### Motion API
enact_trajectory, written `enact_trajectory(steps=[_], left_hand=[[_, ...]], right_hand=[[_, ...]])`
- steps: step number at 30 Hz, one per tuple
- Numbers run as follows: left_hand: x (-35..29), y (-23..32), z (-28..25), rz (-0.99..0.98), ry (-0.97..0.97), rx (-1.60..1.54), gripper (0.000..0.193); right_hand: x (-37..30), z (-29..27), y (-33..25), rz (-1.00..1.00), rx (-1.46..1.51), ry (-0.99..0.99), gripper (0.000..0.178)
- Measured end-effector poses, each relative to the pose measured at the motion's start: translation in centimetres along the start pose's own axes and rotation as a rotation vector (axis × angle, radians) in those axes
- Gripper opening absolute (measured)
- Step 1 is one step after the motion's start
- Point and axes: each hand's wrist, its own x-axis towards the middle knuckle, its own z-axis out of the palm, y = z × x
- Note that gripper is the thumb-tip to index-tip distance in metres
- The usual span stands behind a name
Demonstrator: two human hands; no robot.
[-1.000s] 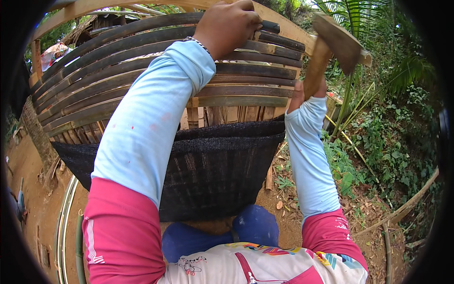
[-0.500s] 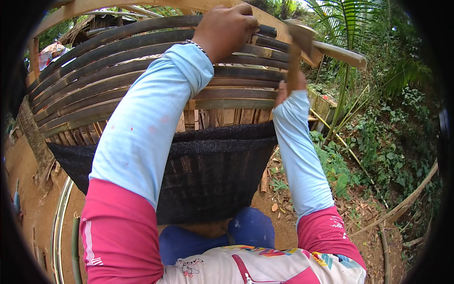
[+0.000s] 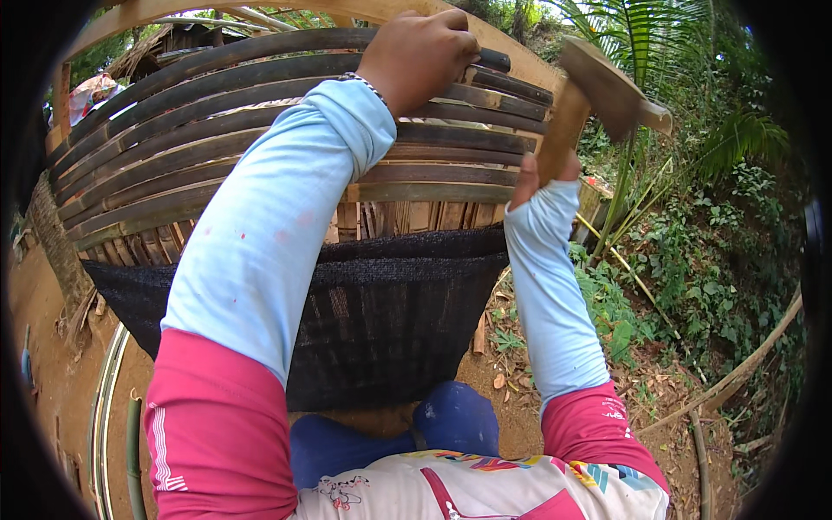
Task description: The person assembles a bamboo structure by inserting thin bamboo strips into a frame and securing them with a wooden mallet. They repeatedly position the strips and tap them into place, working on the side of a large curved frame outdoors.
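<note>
My left hand (image 3: 418, 59) is closed at the upper right of a row of dark bamboo slats (image 3: 260, 104). Its fingertips pinch close to the end of an upper slat; whatever lies between them is hidden. To its right, my right hand (image 3: 527, 179) grips the wooden handle of a hatchet (image 3: 565, 130). The broad metal head is raised and tilted to the right, apart from the slats. The slats run crosswise, one above another with narrow gaps, against a wooden frame (image 3: 503, 43).
Black netting (image 3: 390, 312) hangs below the slats, over upright bamboo pieces (image 3: 347, 221). A tree trunk (image 3: 61, 243) stands at the left, near long poles (image 3: 106, 416) on the dirt ground. Dense plants (image 3: 693, 251) cover the slope at the right.
The hatchet has swung to the right and tilted over, away from the slat ends, and my right hand has shifted slightly right with it. My left hand stays nearly in place.
</note>
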Motion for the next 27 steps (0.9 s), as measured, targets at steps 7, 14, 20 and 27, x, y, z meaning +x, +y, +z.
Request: enact_trajectory(steps=[7, 14, 20, 27], left_hand=[[0.3, -0.1, 0.4, 0.007, -0.017, 0.035, 0.012], [-0.1, -0.7, 0.7, -0.009, -0.025, 0.048, 0.013], [-0.1, -0.5, 1.0, -0.008, -0.005, 0.027, 0.014], [-0.1, 0.2, 0.6, -0.042, -0.013, 0.0, 0.014]], right_hand=[[-0.5, 0.3, 0.2, 0.12, -0.211, -0.101, 0.025], [0.3, 0.7, -1.0, 0.26, -0.341, -0.182, 0.021], [0.4, 0.7, -0.6, 0.17, -0.301, -0.039, 0.025], [1.1, 0.2, 1.7, 0.117, -0.23, -0.09, 0.025]])
